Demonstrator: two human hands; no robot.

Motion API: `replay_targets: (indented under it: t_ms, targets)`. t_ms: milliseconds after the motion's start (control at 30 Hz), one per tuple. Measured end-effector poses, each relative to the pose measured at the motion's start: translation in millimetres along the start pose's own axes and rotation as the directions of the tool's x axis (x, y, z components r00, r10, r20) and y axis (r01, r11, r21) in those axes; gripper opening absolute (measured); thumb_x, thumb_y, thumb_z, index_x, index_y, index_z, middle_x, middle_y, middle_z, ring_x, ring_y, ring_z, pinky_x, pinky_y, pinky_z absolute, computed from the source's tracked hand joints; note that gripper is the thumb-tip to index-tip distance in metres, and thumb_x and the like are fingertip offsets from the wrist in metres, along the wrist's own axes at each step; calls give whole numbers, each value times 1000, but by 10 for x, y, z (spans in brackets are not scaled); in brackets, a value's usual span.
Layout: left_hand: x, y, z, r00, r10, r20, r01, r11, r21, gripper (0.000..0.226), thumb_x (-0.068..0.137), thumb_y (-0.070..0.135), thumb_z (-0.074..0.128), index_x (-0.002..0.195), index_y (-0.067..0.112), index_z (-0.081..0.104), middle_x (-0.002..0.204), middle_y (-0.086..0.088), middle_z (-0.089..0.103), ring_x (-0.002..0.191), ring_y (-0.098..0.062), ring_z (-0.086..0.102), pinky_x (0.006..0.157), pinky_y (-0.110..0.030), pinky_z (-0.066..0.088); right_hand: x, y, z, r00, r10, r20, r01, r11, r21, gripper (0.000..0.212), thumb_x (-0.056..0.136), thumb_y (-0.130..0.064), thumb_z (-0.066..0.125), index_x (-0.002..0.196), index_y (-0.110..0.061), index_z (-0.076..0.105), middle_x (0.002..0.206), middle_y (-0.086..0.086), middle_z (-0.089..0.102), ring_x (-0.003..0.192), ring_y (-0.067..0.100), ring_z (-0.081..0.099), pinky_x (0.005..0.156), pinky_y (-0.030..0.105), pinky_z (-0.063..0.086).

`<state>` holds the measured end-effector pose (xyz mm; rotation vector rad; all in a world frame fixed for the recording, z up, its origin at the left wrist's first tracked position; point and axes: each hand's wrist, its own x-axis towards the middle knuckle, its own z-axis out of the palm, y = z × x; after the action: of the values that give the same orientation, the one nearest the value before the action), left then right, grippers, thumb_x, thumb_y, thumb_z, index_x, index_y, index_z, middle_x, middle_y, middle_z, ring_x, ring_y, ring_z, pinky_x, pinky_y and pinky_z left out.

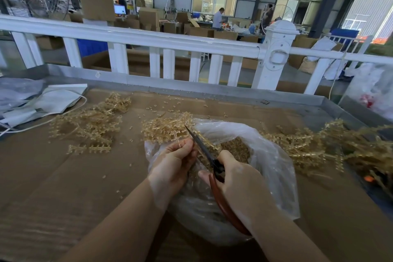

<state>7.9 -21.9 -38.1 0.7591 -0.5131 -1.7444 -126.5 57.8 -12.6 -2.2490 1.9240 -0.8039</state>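
Amber plastic sprue strip (178, 142), likely light and brittle, sits pinched in your left hand (172, 164) above the clear plastic bag (276, 166); your right hand (238, 178) clasps red-handled scissors (204, 149) just beside. Hold its central stem.

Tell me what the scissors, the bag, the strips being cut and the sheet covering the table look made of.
Scissors: dark, dull metal blades; glossy red-brown handles, perhaps plastic or coated metal. Bag: thin clear plastic film, wrinkled, shiny. Strips: translucent amber, probably moulded plastic. Sheet: matte brown cardboard, with creases and a seam.
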Motion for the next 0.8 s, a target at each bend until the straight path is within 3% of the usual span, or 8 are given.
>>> replay_targets:
  t_ms: [133, 267, 500, 800]
  targets:
    - [-5, -2, -1, 1000, -4, 10, 4, 1000, 9, 6, 77, 2, 61, 80, 5, 65, 63, -4, 64, 54, -8, 60, 63, -17, 54, -30, -16, 44, 997, -30, -65, 28, 999, -42, 33, 88, -62, 46, 89, -31, 34, 62, -13, 47, 55, 3, 46, 52, 13, 34]
    - [-30, 0, -4, 1000, -9, 18, 9, 999, 32, 11, 85, -1, 55, 79, 4, 64, 71, -8, 65, 61, -11, 61, 61, -17, 54, -58, -8, 77, 996, -30, -79, 25, 997, -70, 39, 86, -67, 42, 101, -31, 35, 78, -9, 59, 73, 10, 58, 64, 20, 42]
    - [-69, -11, 16, 999, 27, 32, -30, 995, 97, 8, 83, -4, 57, 81, 2, 61, 81, -11, 65, 76, -17, 60, 72, -21, 54, -54, 48, 22, 999, -31, -39, 28, 997, -68, 36, 86, -67, 44, 93, -33, 33, 75, -10, 58, 71, 7, 58, 65, 19, 46]
    - [-66, 25, -1, 999, -9, 42, 8, 999, 32, 14, 89, 1, 52, 82, 6, 63, 62, -2, 59, 53, -8, 55, 60, -17, 51, -81, 89, -9, 999, -32, -28, 30, 998, -63, 33, 85, -65, 48, 92, -35, 35, 70, -10, 55, 64, 3, 54, 61, 16, 45]
